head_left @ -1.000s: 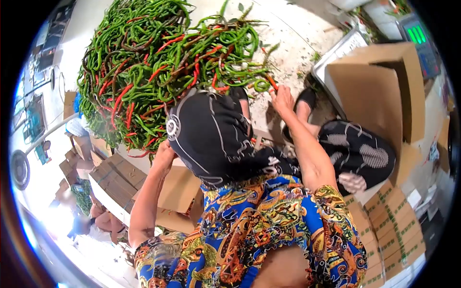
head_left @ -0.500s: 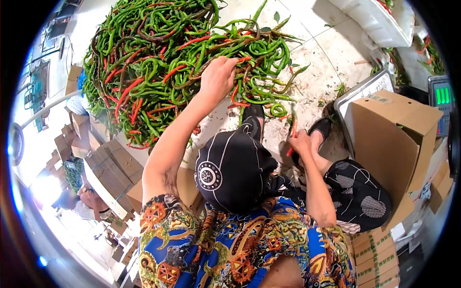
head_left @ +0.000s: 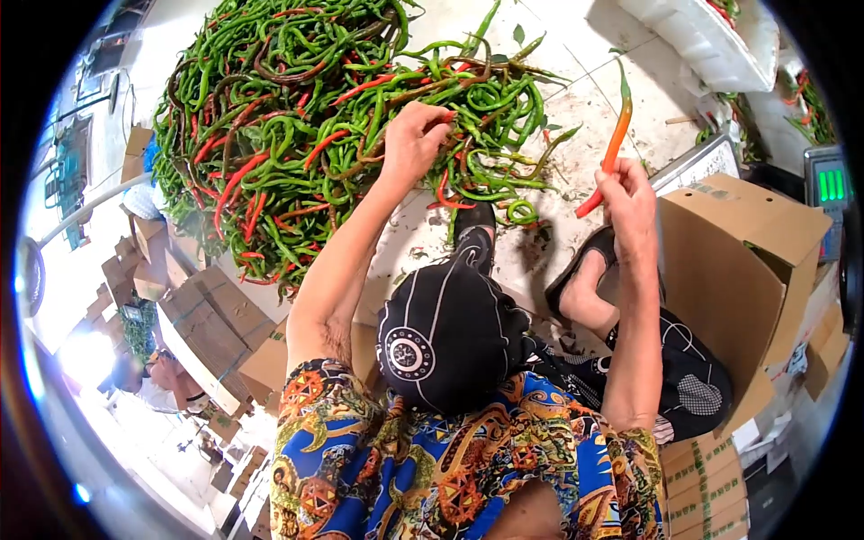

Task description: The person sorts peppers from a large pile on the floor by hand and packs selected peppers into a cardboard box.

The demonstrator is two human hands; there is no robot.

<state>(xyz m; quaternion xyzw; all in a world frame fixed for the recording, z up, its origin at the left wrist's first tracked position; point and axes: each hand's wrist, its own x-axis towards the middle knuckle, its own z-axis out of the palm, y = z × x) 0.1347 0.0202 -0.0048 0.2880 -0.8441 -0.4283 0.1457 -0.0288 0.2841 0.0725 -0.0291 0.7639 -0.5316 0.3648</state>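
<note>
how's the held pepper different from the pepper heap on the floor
The held pepper is single; the pepper heap has many. The held pepper is orange-red, green towards its stem; the heap is mostly green, mixed with red. The held pepper is up in the right hand; the heap lies on the floor. Both show red and green.

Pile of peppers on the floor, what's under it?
Pale tiled floor shows beside the pile of peppers, and a black shoe is by its near edge. What's directly underneath can't be seen, because the peppers cover it.
</note>
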